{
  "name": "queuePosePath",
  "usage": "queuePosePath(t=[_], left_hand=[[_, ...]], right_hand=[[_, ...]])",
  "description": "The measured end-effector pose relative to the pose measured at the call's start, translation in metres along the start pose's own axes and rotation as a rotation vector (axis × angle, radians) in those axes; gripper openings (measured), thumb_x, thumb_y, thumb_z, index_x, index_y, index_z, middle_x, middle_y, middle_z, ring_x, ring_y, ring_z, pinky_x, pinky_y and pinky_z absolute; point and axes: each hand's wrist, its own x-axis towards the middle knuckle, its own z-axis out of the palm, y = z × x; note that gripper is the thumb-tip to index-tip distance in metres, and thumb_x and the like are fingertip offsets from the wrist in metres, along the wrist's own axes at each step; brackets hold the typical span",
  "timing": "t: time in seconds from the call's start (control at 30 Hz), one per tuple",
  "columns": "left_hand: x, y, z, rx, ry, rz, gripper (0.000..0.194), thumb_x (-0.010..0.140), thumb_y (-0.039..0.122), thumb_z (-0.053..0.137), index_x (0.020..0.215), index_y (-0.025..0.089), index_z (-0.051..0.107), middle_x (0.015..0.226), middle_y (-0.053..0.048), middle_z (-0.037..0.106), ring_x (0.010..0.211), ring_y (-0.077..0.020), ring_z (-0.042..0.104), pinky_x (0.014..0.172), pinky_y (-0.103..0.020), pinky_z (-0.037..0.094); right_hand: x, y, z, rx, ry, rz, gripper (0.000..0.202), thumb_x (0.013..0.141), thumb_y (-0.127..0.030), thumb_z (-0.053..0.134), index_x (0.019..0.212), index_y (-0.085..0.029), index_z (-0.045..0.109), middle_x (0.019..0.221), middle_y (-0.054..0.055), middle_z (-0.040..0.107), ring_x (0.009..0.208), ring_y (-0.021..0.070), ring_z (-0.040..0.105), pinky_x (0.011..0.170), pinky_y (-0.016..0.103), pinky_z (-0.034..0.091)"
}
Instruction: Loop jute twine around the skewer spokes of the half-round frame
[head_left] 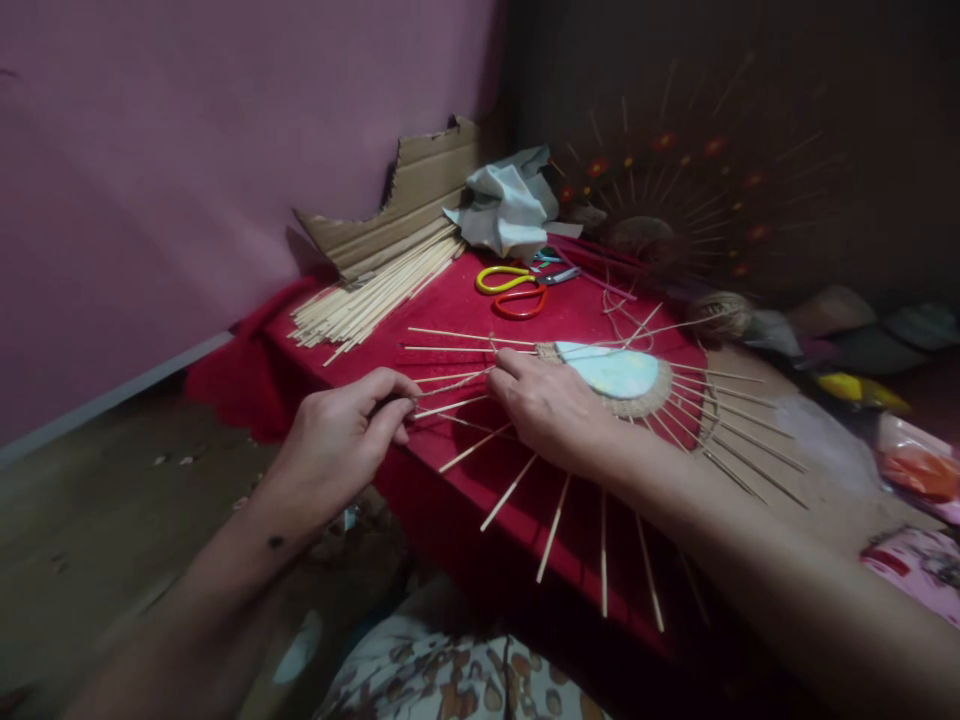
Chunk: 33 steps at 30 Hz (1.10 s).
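A half-round pale blue piece (pixel 611 370) edged with woven twine lies on the red cloth, thin wooden sticks (pixel 551 528) fanning out from it. My left hand (pixel 352 420) is closed at the left stick ends, pinching a strand of twine (pixel 456 384) that runs to my other hand. Bent over the sticks beside the woven edge, my right hand (pixel 544 400) has its fingers closed at the twine; its fingertips are partly hidden. More twine crosses the half-round toward a twine ball (pixel 721 315) at the right.
A bundle of loose sticks (pixel 382 290) lies at the back left by torn cardboard (pixel 420 180). Scissors (pixel 517 288) with yellow and red handles rest near a crumpled pale cloth (pixel 510 205). A flower-decorated stick fan (pixel 667 200) stands behind. The red-covered table (pixel 457 300) has a near edge below my hands.
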Motion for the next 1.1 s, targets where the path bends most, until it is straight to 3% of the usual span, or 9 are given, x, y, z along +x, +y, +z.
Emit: queuePosePath(t=[0.2, 0.33, 0.47, 0.7, 0.83, 0.97, 1.1], left_hand=[[0.023, 0.011, -0.003, 0.359, 0.048, 0.385, 0.026, 0.089, 0.029, 0.042, 0.095, 0.02, 0.066, 0.092, -0.005, 0.068, 0.084, -0.0199, 0.063, 0.077, -0.031, 0.046], [0.055, 0.016, 0.007, 0.515, -0.01, 0.533, 0.027, 0.088, 0.026, 0.04, 0.088, 0.017, 0.065, 0.089, -0.008, 0.065, 0.087, -0.0222, 0.058, 0.079, -0.034, 0.045], [0.076, 0.014, 0.022, 0.522, -0.039, 0.491, 0.023, 0.085, 0.023, 0.041, 0.085, 0.016, 0.063, 0.087, -0.008, 0.064, 0.085, -0.0219, 0.058, 0.076, -0.033, 0.045], [0.073, 0.012, 0.033, 0.353, -0.01, 0.294, 0.022, 0.084, 0.024, 0.042, 0.09, 0.018, 0.062, 0.084, -0.006, 0.068, 0.075, -0.019, 0.062, 0.071, -0.03, 0.043], [0.073, 0.011, 0.038, 0.369, 0.019, 0.315, 0.024, 0.085, 0.025, 0.041, 0.092, 0.018, 0.063, 0.085, -0.006, 0.069, 0.077, -0.0195, 0.062, 0.07, -0.03, 0.042], [0.074, 0.011, 0.04, 0.337, 0.027, 0.338, 0.023, 0.085, 0.024, 0.042, 0.092, 0.017, 0.063, 0.084, -0.006, 0.068, 0.075, -0.0183, 0.061, 0.069, -0.029, 0.042], [0.075, 0.015, 0.036, 0.21, 0.059, 0.253, 0.021, 0.081, 0.027, 0.046, 0.087, 0.018, 0.064, 0.075, -0.003, 0.067, 0.065, -0.015, 0.058, 0.063, -0.026, 0.041]], right_hand=[[-0.004, 0.0, 0.0, 0.035, 0.024, -0.028, 0.02, 0.087, -0.009, 0.038, 0.085, -0.015, 0.058, 0.085, 0.007, 0.056, 0.064, 0.0136, 0.044, 0.054, 0.029, 0.023], [-0.008, 0.001, 0.0, 0.084, -0.032, -0.054, 0.021, 0.086, -0.008, 0.036, 0.084, -0.015, 0.056, 0.085, 0.006, 0.056, 0.059, 0.0122, 0.042, 0.054, 0.028, 0.025], [-0.013, 0.006, 0.003, 0.221, -0.034, -0.042, 0.022, 0.081, -0.002, 0.037, 0.09, -0.014, 0.054, 0.087, 0.007, 0.056, 0.065, 0.0132, 0.045, 0.058, 0.026, 0.032], [-0.022, 0.021, -0.007, 0.441, 0.089, 0.058, 0.016, 0.087, -0.007, 0.043, 0.088, -0.015, 0.056, 0.084, 0.004, 0.058, 0.073, 0.0129, 0.051, 0.067, 0.025, 0.038], [-0.025, 0.02, -0.01, 0.44, 0.045, 0.13, 0.003, 0.084, -0.016, 0.056, 0.084, -0.015, 0.059, 0.082, 0.003, 0.058, 0.07, 0.0129, 0.051, 0.065, 0.025, 0.038], [-0.026, 0.014, -0.002, 0.398, -0.027, 0.138, 0.005, 0.081, -0.015, 0.057, 0.085, -0.015, 0.06, 0.085, 0.005, 0.059, 0.075, 0.015, 0.052, 0.068, 0.027, 0.04], [-0.025, 0.011, 0.004, 0.387, -0.043, 0.133, 0.007, 0.081, -0.015, 0.055, 0.087, -0.015, 0.058, 0.086, 0.006, 0.059, 0.075, 0.0154, 0.052, 0.069, 0.027, 0.041]])
